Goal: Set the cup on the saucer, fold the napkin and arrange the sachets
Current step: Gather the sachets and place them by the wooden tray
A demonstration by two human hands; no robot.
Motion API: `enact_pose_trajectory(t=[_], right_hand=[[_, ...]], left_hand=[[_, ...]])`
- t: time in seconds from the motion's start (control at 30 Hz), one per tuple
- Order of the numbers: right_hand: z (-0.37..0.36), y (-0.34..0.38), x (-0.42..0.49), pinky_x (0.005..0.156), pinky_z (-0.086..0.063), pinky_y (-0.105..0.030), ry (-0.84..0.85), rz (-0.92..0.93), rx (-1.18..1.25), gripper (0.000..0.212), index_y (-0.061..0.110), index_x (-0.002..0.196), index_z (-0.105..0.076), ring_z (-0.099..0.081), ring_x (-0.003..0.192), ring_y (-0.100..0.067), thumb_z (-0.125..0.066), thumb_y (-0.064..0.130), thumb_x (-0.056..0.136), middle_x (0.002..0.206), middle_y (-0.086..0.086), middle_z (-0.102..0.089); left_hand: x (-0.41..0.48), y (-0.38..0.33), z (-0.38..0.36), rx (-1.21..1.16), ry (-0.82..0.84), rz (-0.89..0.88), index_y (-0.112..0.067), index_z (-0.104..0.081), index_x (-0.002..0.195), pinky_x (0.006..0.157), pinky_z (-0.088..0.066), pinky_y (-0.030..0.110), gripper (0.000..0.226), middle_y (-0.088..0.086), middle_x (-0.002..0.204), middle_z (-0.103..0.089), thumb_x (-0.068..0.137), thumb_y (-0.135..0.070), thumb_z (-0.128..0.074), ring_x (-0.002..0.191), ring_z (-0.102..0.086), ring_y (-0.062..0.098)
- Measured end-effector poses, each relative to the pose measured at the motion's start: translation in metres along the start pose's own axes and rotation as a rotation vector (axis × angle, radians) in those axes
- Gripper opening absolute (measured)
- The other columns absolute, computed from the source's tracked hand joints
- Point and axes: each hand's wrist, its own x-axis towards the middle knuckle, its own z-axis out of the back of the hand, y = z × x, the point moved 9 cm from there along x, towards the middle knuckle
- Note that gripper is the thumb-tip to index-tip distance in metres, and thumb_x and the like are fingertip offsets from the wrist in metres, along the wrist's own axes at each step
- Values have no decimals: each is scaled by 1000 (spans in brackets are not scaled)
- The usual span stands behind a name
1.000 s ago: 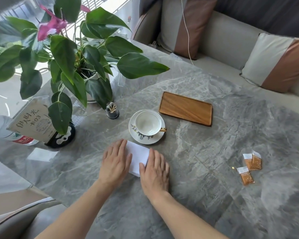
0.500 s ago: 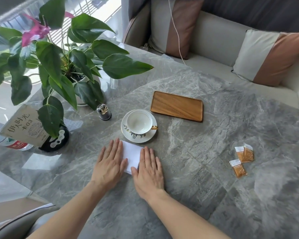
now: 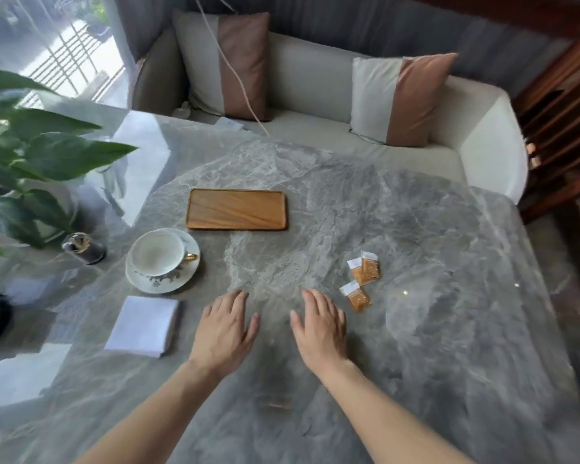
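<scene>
Sachets point(image 3: 362, 279) loose, near right hand point(image 3: 320, 326); tray point(image 3: 236, 209) beyond.

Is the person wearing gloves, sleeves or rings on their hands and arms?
No. The left hand and right hand are bare, with no gloves. Both forearms are bare too, with no sleeves, watch or bracelet showing. No rings are visible on the fingers. The nails look short and unpainted.
</scene>
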Motion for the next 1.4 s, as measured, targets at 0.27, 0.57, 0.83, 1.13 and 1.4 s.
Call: enact_pose_trajectory(t=[0.27, 0.57, 0.83, 1.13, 1.4], right_hand=[[49, -142, 14, 80, -49, -42, -95, -146, -70, 25, 18, 105, -64, -63, 100, -29, -69, 34, 86, 105, -3, -67], [52, -211, 74, 95, -40, -41, 81, -142, -105, 28, 20, 110, -60, -52, 117, -24, -45, 42, 101, 117, -2, -62], [41, -207, 118, 103, -41, -45, 120, -262, -19, 53, 12, 119, -62, -54, 123, -28, -49, 58, 96, 125, -9, -63], [35, -195, 128, 101, -42, -44, 151, -201, 176, 36, 7, 116, -53, -52, 116, -33, -67, 32, 93, 120, -16, -61], [30, -180, 114, 103, -40, -42, 167, -214, 150, 37, 4, 122, -53, -46, 124, -33, -57, 32, 98, 129, -18, -53]], left_hand=[[46, -115, -57, -75, 84, -31, -11, -59, 129, 96, -46, 44, 49, 8, 120, -62, 99, -48, -50, 114, -58, 31], [98, -173, -109, 6, 123, 160, -15, -57, 113, 93, -42, 44, 54, 9, 114, -54, 94, -63, -42, 111, -51, 32], [110, -185, -128, 73, 116, 214, -15, -49, 119, 93, -35, 41, 45, 7, 122, -47, 88, -46, -62, 111, -44, 31], [111, -181, -126, -217, 53, 219, -20, -50, 103, 83, -38, 40, 31, 2, 102, -57, 84, -32, -71, 97, -49, 28], [104, -149, -112, -627, -105, 441, -22, -55, 110, 71, -45, 33, 45, -4, 99, -63, 75, -13, -83, 83, -60, 18]])
